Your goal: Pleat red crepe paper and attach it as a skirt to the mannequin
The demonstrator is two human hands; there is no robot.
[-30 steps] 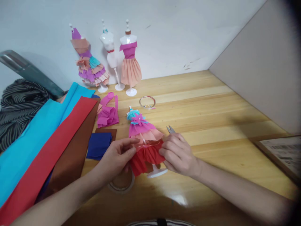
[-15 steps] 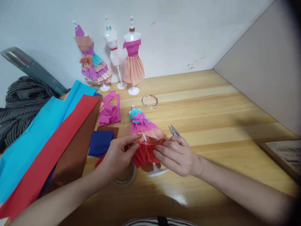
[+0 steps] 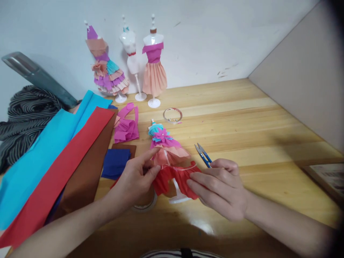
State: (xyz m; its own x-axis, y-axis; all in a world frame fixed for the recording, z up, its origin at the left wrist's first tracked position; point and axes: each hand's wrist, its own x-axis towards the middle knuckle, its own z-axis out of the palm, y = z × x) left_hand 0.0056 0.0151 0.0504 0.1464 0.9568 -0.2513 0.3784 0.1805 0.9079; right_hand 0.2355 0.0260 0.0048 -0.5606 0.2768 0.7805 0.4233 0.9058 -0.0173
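Observation:
A small doll mannequin (image 3: 164, 143) stands on the wooden table (image 3: 242, 118), dressed in pink, peach and teal paper tiers. Around its lower part hangs a pleated red crepe skirt (image 3: 176, 177). My left hand (image 3: 134, 179) pinches the skirt's left end at the waist. My right hand (image 3: 219, 186) pinches the skirt's right end, pulled out to the right, and also holds small blue-handled snips (image 3: 202, 154) whose blades point up and away. The mannequin's white base (image 3: 178, 199) shows under the skirt.
Three more mannequins (image 3: 153, 61) stand at the back by the wall. Cyan, red and brown crepe sheets (image 3: 53, 157) lie at the left, with a blue folded piece (image 3: 115, 163), a magenta piece (image 3: 125, 129), a tape ring (image 3: 172, 115), a tape roll (image 3: 145, 204) and striped cloth (image 3: 24, 114).
My right hand has moved right and toward me, drawing the red skirt's right end outward and spreading the pleats. The snips in it now show more. My left hand stays at the waist.

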